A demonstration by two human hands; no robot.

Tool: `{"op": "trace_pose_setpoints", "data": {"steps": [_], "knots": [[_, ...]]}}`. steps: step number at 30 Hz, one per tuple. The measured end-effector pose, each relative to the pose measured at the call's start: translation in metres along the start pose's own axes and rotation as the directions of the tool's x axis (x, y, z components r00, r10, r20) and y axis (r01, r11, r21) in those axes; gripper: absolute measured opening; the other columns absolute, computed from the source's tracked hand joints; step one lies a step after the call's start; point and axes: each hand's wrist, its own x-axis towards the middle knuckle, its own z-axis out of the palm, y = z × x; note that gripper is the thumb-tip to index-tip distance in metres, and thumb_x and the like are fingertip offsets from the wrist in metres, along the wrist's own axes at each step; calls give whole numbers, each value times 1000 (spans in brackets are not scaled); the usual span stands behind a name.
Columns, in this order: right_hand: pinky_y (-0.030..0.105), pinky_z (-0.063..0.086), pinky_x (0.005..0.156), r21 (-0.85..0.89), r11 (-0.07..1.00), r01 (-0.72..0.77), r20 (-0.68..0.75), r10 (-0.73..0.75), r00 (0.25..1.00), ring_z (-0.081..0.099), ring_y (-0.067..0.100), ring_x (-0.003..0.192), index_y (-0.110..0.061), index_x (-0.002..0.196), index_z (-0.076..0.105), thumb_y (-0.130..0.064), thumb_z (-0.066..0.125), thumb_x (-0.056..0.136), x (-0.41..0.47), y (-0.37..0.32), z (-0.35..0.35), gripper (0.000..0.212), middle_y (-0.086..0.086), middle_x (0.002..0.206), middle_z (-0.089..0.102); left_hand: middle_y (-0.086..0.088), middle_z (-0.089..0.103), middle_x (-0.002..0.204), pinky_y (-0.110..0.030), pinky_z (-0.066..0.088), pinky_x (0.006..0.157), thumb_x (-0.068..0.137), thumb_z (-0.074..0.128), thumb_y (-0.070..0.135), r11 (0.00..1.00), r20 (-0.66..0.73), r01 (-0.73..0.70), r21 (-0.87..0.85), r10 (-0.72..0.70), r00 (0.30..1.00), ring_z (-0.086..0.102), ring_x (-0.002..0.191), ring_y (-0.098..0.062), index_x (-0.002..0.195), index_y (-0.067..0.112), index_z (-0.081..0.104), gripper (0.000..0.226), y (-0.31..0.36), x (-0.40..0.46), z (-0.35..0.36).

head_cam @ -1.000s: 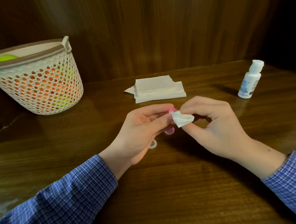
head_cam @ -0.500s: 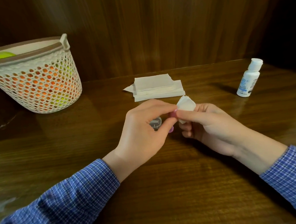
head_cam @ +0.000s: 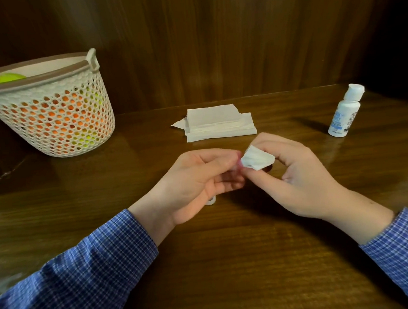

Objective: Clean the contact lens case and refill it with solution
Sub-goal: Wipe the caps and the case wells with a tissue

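At far left we see a perforated plastic basket [head_cam: 53,120], tapered and round, with a brown rim and orange and yellow-green balls showing through its holes. At centre rear lies a flat stack of white paper tissues [head_cam: 218,126], its edges squared. Below it, our left hand [head_cam: 195,181] curls its fingers and thumb round the contact lens case [head_cam: 239,162], of which only a sliver of pink plastic shows at the fingertips. A small pale ring-shaped cap [head_cam: 210,201] peeks out on the table just beneath this hand. Our right hand [head_cam: 297,172] pinches a folded, creased wad of tissue [head_cam: 257,160] between thumb and forefinger, pressed against the case. At far right the solution bottle [head_cam: 345,112] stands upright, white plastic with a blue-printed label and a flip cap, well apart from the hands. Both sleeves are blue checked cloth. The table [head_cam: 228,260] is glossy dark wood with visible grain; a dark wood-panelled wall [head_cam: 215,39] rises behind.
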Motion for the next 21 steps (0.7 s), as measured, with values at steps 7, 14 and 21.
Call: {"op": "trace_pose_setpoints", "data": {"steps": [7, 14, 21], "knots": [[13, 47, 72, 53, 997, -59, -86, 64, 994, 64, 14, 92, -21, 102, 73, -28, 65, 96, -1, -2, 9, 12, -17, 89, 66, -18, 77, 112, -55, 57, 99, 72, 75, 22, 979, -159, -188, 81, 199, 967, 72, 109, -39, 108, 10, 78, 38, -5, -3, 8], [20, 48, 72, -58, 994, 90, -32, -91, 995, 61, 18, 87, -11, 103, 71, -18, 63, 98, 3, 3, 4, 12, -5, 91, 63, -15, 71, 103, -32, 61, 82, 87, 66, 35, 994, -10, 78, -77, -79, 997, 72, 93, -23, 128, -5, 63, 57, -1, 0, 10], [23, 51, 74, -40, 996, 76, -20, -77, 997, 63, 19, 91, -11, 101, 73, -18, 66, 95, 2, 4, 3, 11, -4, 94, 66, -15, 73, 111, -31, 60, 85, 86, 66, 22, 997, -13, -55, -47, 54, 998, 68, 97, -21, 126, 0, 69, 46, -5, -1, 6]]}}
